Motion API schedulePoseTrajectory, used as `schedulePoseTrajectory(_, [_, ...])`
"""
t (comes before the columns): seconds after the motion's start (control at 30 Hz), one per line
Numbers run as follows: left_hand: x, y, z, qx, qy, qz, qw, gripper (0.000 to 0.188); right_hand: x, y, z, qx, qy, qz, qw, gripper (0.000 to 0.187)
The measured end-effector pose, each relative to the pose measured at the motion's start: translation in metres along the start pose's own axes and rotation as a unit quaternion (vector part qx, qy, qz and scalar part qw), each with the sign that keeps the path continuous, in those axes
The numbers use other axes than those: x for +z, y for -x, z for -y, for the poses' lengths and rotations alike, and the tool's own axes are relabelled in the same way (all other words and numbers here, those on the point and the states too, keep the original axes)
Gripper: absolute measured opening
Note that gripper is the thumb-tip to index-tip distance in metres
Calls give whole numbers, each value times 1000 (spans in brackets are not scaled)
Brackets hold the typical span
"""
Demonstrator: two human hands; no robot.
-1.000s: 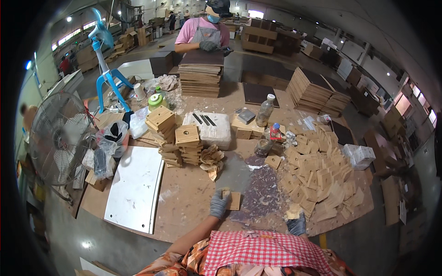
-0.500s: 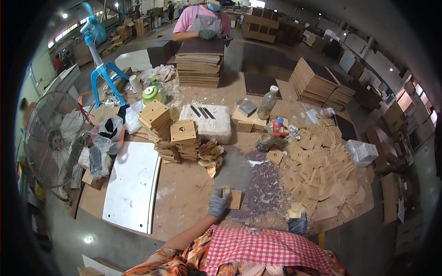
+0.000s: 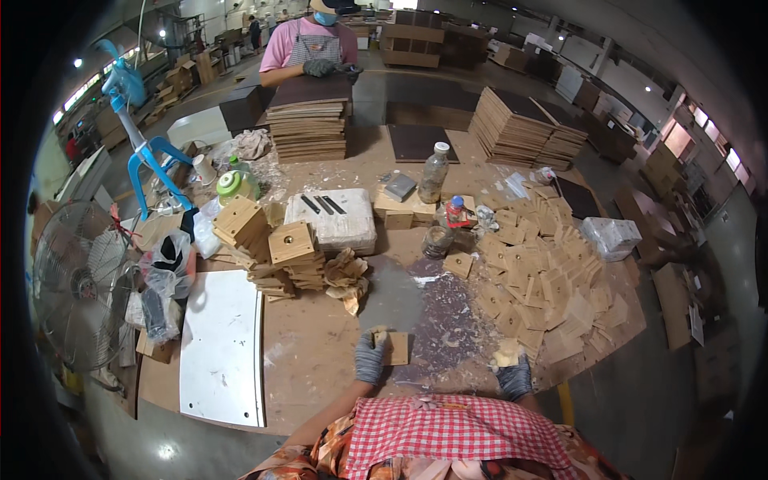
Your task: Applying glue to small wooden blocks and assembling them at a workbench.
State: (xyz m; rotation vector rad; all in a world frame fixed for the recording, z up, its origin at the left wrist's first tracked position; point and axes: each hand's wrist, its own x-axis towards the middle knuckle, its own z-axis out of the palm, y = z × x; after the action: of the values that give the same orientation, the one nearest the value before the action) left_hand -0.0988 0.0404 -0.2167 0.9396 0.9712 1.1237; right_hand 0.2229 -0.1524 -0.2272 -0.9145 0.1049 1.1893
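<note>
My left hand (image 3: 369,358), in a grey knit glove, is closed on the left edge of a small square wooden plate (image 3: 397,349), which lies over the grey and dark stained patch of the table. To the right, my right hand (image 3: 514,378), gloved the same way, is closed on a pale yellowish pad (image 3: 507,353); its exact kind is hard to make out. Just beyond that hand spreads a large loose pile of similar wooden plates (image 3: 544,276). One single wooden plate (image 3: 458,265) lies apart, near a glass jar (image 3: 437,241).
Stacked wooden plates (image 3: 292,242) stand left of centre beside crumpled brown paper (image 3: 346,276) and a wrapped white block (image 3: 340,220). A white panel (image 3: 222,344) lies left, near a fan (image 3: 84,280). A clear bottle (image 3: 434,172) stands farther back. Across the table, a co-worker (image 3: 310,48) stands behind stacked boards (image 3: 308,128).
The whole view has shifted, so most far things sit farther left. More of my right hand and wrist shows. Both hands keep their hold, and the co-worker stays at the stacked boards.
</note>
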Motion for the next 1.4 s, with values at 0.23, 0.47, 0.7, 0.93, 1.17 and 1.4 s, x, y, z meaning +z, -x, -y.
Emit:
schedulePoseTrajectory(0.23, [-4, -11, 23, 12, 64, 24, 998, 15, 2, 1, 2, 3, 25, 15, 1000, 56])
schedulePoseTrajectory(0.47, [-6, -13, 27, 35, 36, 17, 999, 15, 2, 0, 2, 3, -5, 24, 1000, 55])
schedulePoseTrajectory(0.7, [-4, -4, 10, 91, -104, 10, 990, 16, -10, -5, 0, 2, -13, 26, 1000, 54])
schedulePoseTrajectory(0.93, [2, -5, 14, -8, 51, 5, 999, 14, -8, -5, -1, -16, 22, 9, 1000, 53])
schedulePoseTrajectory(1.17, [-5, -14, 19, 51, -44, 14, 998, 16, -11, -8, 4, 18, -5, 59, 998, 56])
schedulePoseTrajectory(1.4, [-9, -8, 19, 20, -36, 16, 999, 18, -4, -8, -11, -149, 212, 47, 965, 61])
